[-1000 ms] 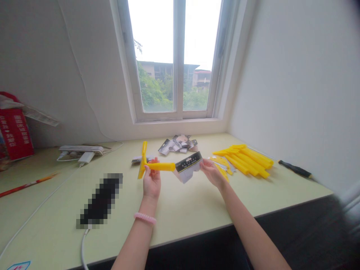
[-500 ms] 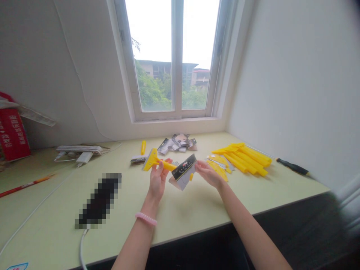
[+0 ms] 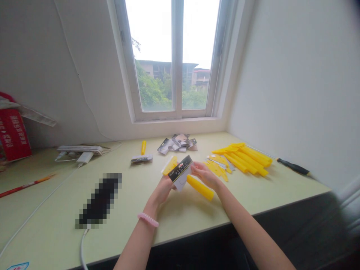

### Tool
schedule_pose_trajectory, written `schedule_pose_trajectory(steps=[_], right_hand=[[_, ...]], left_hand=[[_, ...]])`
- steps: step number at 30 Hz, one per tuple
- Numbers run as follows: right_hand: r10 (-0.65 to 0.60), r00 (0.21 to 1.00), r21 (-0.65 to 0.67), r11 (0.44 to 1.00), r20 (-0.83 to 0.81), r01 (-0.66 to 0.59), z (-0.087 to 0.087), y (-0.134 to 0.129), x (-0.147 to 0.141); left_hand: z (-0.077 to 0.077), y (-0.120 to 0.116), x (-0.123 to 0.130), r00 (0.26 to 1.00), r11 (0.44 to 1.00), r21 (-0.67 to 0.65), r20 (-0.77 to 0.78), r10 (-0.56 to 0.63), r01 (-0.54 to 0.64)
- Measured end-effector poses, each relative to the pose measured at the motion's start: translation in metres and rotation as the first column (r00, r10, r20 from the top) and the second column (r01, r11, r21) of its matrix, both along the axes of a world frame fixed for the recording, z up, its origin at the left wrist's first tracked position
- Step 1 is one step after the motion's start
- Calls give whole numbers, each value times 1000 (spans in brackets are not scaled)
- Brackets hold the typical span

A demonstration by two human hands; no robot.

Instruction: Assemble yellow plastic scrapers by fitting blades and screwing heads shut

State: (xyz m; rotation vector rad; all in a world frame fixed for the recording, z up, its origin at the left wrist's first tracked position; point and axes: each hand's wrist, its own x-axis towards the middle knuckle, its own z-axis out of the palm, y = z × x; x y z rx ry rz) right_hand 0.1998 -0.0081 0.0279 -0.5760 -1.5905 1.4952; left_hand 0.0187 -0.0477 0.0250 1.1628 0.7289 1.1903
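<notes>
My left hand is closed around a yellow scraper, its fingers partly hidden behind a folded card. The scraper's wide head points up and away, and its handle sticks out below the card toward the lower right. The black and white printed card sits over the middle of the scraper. At the card's right edge, my right hand pinches it. Past the right hand lie loose yellow scraper heads and a pile of yellow handles.
Folded cards are heaped below the window. Another scraper with a card on it lies at the back left. A screwdriver rests by the right wall. A power strip, a pencil and a blurred dark object are on the left.
The scraper has swung round in my left hand, its handle now toward the lower right. The card has shifted left, across the scraper near its head, with my right hand still on it.
</notes>
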Motion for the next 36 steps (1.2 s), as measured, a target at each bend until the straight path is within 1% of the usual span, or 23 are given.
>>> schedule_pose_trajectory(steps=[2,4,6,8,10,12,14,16,19,21,24,27,30,33,36], right_hand=[[3,1000,-55,998,-15,-4,0,1,1],[-17,999,-99,995,-31,14,1,2,2],[-57,998,-120,991,-38,52,1,2,4],[-90,996,-126,988,-28,86,0,3,5],[-102,995,-119,988,-11,100,0,2,5],[-97,995,-91,991,6,97,1,0,6],[-87,996,-57,994,29,89,3,-2,5],[-91,994,-38,995,66,93,5,-4,4],[-128,983,-34,990,131,133,7,-6,2],[-155,974,-20,987,166,160,7,-6,1],[-196,953,27,980,232,195,5,-4,1],[-210,922,82,978,325,194,2,1,1],[-226,878,193,969,423,156,2,5,1],[-288,809,318,939,512,133,5,4,3],[-373,746,407,901,552,150,12,-7,3]], left_hand=[[-1,1,-3,996,997,-20,53,-70,71],[0,0,-7,985,993,-46,141,-102,109],[4,0,-12,968,983,-103,217,-129,154],[8,-1,-16,940,961,-161,294,-172,226],[11,-1,-20,909,940,-192,367,-197,281],[13,-1,-21,902,929,-220,385,-198,298],[13,-1,-20,932,930,-257,314,-178,264],[11,-1,-17,969,942,-266,194,-154,203],[8,0,-14,989,968,-207,62,-134,144],[8,1,-13,990,970,-201,41,-132,138],[7,1,-13,992,963,-239,15,-126,126],[5,0,-14,992,972,-208,-48,-121,108],[0,2,-15,986,967,-229,-88,-139,115],[-7,7,-16,984,957,-264,-98,-149,119],[-11,13,-16,993,963,-262,-78,-87,64]])
